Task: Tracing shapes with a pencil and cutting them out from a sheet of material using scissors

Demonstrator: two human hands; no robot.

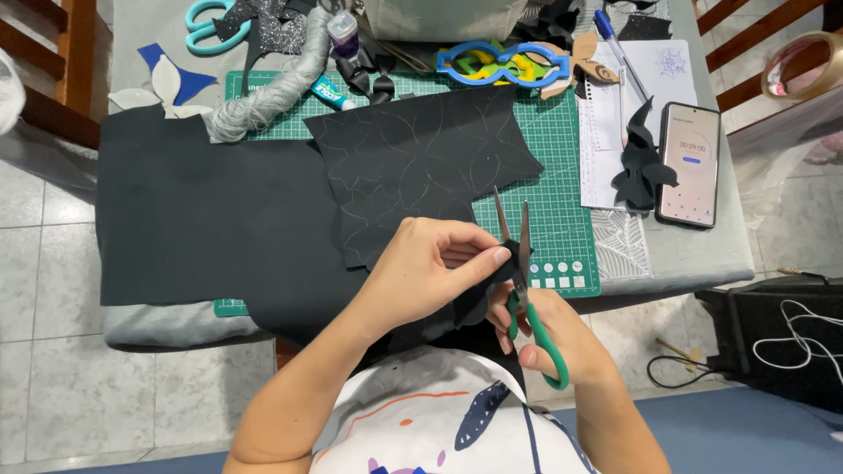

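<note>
The left hand [420, 274] pinched a small black foam piece [507, 253] between thumb and fingertips, holding it up above the near edge of the green cutting mat [562, 167]. The piece sat right at the tips of that hand, touching the blades of the green-handled scissors [525, 290], which the right hand [546, 333] gripped through the loops from below. The blades stood narrowly parted and pointed away from the person, with the foam piece lodged between them close to the pivot. More of the dark foam hung down beneath the left hand's fingers, toward the right hand's knuckles.

Just beyond the hands lay a black foam sheet [421, 167] scored with curved outlines, overlapping a larger black sheet [202, 219] to its left. On the right side of the table a phone [689, 162] lay face up beside a few black cut shapes [639, 167] on white paper. A blue mask cutout [502, 63] and turquoise scissors [204, 26] rested at the far edge.
</note>
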